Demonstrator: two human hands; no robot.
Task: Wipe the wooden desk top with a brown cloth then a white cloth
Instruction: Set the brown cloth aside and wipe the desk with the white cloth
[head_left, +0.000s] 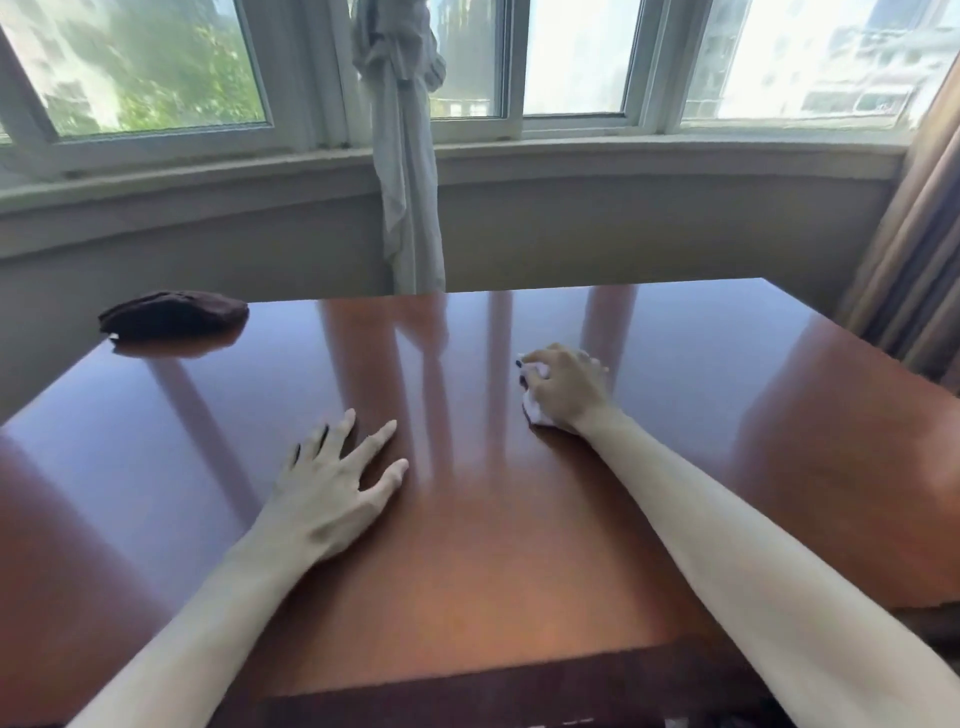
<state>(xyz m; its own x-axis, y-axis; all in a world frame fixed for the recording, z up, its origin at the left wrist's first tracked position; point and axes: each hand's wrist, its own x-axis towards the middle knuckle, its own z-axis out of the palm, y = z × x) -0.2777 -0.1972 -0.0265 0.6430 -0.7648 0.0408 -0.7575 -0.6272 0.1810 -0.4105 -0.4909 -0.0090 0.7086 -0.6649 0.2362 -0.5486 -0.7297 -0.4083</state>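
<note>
Our right hand (563, 387) has its grip curled tight over the white cloth (535, 410), bunching it into a small crumpled wad pressed against the surface (467, 545), right of centre. Only scraps of soft white fabric show past the knuckles and the heel of the palm. Our left hand (335, 486) lies flat nearer to us, fingers spread and straight, holding nothing and, we judge, bracing. The unwiped stretch we judge lies to the left and toward us from the wad, so the right hand is the one placed to sweep it. The brown cloth (174, 314) sits well apart at the far left corner, a dark, limp, folded mound. The wood is glossy, reddish and smooth, mirroring the window (571, 62) frames.
</note>
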